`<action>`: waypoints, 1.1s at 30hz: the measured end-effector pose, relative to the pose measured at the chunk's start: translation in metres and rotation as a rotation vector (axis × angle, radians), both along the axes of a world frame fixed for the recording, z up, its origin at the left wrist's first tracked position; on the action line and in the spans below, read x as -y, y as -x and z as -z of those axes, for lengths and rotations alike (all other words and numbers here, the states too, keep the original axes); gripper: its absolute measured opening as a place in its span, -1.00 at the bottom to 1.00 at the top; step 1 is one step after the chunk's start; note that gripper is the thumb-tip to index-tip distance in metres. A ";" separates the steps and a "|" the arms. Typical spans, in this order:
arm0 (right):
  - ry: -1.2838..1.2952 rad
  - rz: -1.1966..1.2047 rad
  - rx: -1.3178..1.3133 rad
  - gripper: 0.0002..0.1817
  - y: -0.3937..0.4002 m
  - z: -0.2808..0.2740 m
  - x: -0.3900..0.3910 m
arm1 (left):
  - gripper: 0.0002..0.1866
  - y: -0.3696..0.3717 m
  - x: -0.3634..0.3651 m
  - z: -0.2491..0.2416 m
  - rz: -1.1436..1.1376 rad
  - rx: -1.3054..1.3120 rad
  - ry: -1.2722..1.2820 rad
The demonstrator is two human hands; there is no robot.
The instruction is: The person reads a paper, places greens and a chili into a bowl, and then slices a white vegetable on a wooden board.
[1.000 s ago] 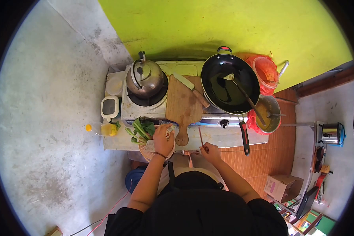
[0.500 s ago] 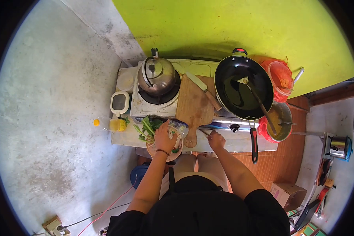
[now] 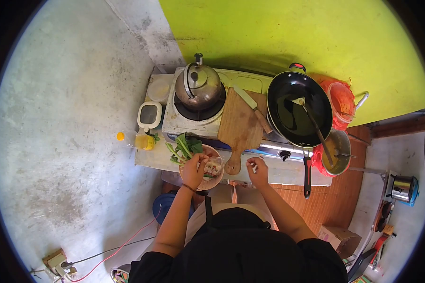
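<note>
My left hand point(image 3: 193, 170) is over the left part of a pink bowl point(image 3: 214, 183), its fingers bent at a clear plastic packet point(image 3: 214, 168) that lies over the bowl. Green leafy vegetables point(image 3: 186, 147) stick out past the bowl's far left rim. Near the handle of the wooden cutting board point(image 3: 241, 123), to its right, is my right hand point(image 3: 257, 170), with curled fingers; whether something small is between them is too small to tell. A knife with a wooden handle point(image 3: 263, 120) lies across the board.
A kettle point(image 3: 199, 88) sits on the stove's left burner. To the right are a black wok point(image 3: 288, 118) with a spatula, a red container point(image 3: 341, 100) and a metal pot point(image 3: 341, 137). An oil bottle point(image 3: 145, 141) and a lidded container point(image 3: 149, 116) stand left.
The view has shifted slightly. The thin item that was in my right hand no longer shows there. My left hand has drawn its fingers together, and the clear packet now shows over the bowl.
</note>
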State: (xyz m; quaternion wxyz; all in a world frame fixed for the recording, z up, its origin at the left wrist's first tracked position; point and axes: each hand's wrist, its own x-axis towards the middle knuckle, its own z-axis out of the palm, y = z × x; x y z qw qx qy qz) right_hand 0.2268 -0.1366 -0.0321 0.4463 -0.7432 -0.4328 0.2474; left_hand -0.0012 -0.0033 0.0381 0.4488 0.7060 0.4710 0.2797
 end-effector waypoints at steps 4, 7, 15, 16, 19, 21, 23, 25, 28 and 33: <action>-0.326 -0.246 0.176 -0.78 0.036 -0.095 -0.044 | -0.89 0.011 0.002 -0.017 0.132 -0.139 -0.186; -0.290 -0.478 0.105 -0.82 0.047 -0.095 -0.060 | -0.88 0.013 0.008 -0.029 0.117 -0.130 -0.184; -0.342 -0.642 0.209 -0.91 0.058 -0.126 -0.068 | -0.90 0.023 0.020 -0.081 0.230 -0.257 -0.351; -0.366 -0.651 0.268 -0.90 0.058 -0.132 -0.069 | -0.89 0.025 0.021 -0.081 0.237 -0.251 -0.351; -0.493 -0.496 0.304 -0.84 0.064 -0.152 -0.069 | -0.89 0.019 0.029 -0.090 0.083 -0.094 -0.327; -0.469 -0.426 0.281 -0.79 0.065 -0.151 -0.058 | -0.88 0.019 0.039 -0.096 -0.087 0.030 -0.041; -0.415 -0.388 0.225 -0.73 0.069 -0.152 -0.052 | -0.85 0.015 0.044 -0.104 -0.174 0.131 0.094; -0.331 -0.380 0.136 -0.67 0.076 -0.159 -0.052 | -0.82 0.011 0.048 -0.110 -0.179 0.207 0.079; -0.321 -0.381 0.032 -0.64 0.078 -0.152 -0.050 | -0.84 0.007 0.052 -0.108 -0.209 0.268 0.095; -0.202 -0.306 -0.208 -0.72 0.076 -0.146 -0.043 | -0.85 0.006 0.057 -0.104 -0.255 0.314 0.130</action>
